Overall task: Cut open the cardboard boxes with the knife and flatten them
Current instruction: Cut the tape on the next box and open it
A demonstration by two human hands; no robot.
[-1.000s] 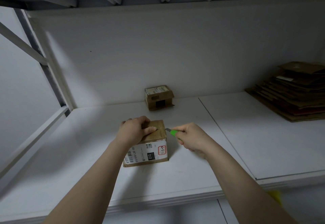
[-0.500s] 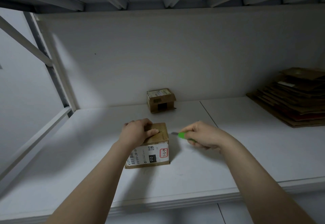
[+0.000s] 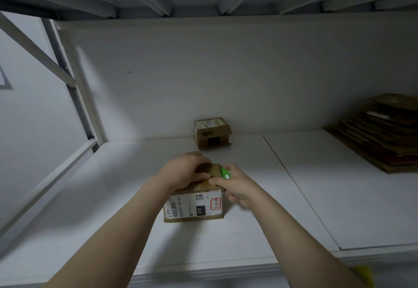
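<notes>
R hand (image 3: 240, 188) + gripped knife (image 3: 224, 172) back at box (image 3: 194, 206) top edge; L hand (image 3: 183, 170) curled over top.

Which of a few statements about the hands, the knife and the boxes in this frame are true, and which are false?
1. The left hand grips the top of the labelled cardboard box. True.
2. The knife in the right hand has a red handle. False: the handle is green.
3. A second cardboard box stands at the back of the shelf, by the wall. True.
4. The stack of flattened cardboard lies at the shelf's left end. False: it lies at the right end.
5. The labelled cardboard box is already flattened. False: it stands as a full box.
</notes>
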